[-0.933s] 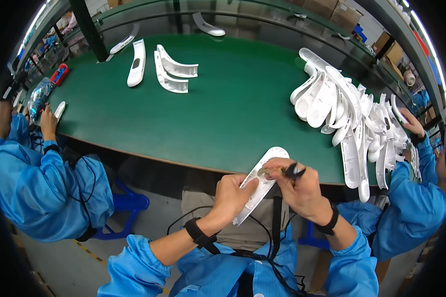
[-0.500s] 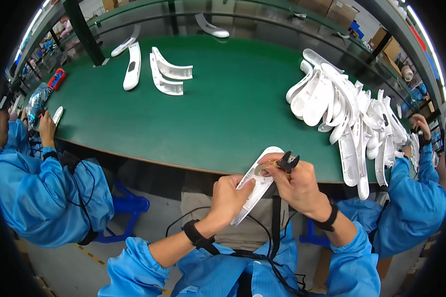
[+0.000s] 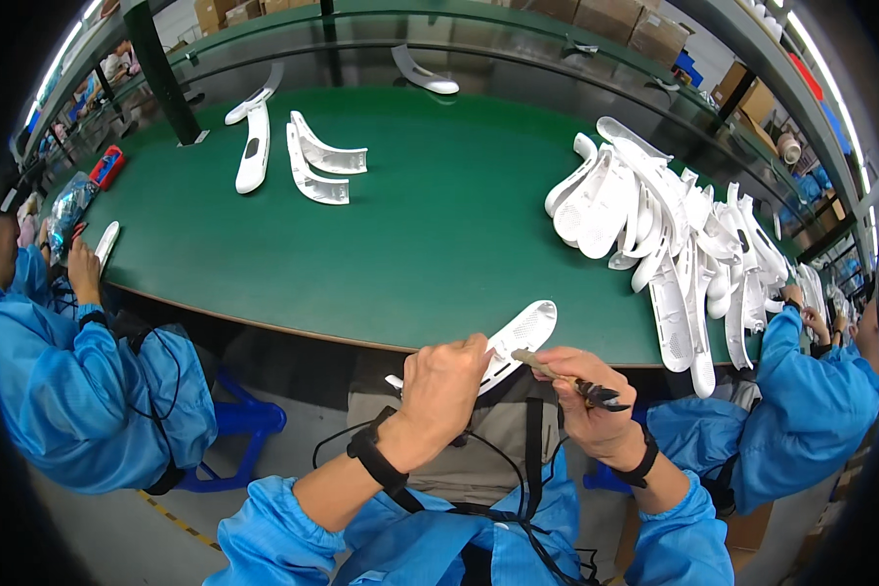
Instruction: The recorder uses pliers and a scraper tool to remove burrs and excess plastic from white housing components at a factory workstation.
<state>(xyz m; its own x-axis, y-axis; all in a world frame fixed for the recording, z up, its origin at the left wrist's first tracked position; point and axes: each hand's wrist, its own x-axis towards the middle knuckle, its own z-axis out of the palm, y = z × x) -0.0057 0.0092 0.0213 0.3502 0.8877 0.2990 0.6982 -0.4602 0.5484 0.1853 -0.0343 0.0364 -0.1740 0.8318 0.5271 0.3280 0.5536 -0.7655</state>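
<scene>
My left hand [image 3: 438,396] is closed round a long white plastic shell [image 3: 525,330], held tilted at the table's front edge. The shell's rounded, perforated end points up and right, and my knuckles cover its middle. My right hand [image 3: 596,420] grips a pair of black-jawed cutters [image 3: 601,395], with the jaws pointing right. From the same hand a flat tan tip [image 3: 525,358] sticks out towards the shell, close to its edge. Whether the tan piece belongs to the cutters or is a separate tool, I cannot tell.
A heap of white shells [image 3: 654,210] covers the right of the green table [image 3: 430,234]. Several more shells [image 3: 322,161] lie at the back left. Co-workers in blue sleeves sit left [image 3: 98,391] and right [image 3: 801,400]. A red box [image 3: 107,167] stands far left.
My left hand has turned over, knuckles up, and moved onto the shell's middle. My right hand has rotated, swinging the cutters' jaws right and down, with the tan tip now exposed.
</scene>
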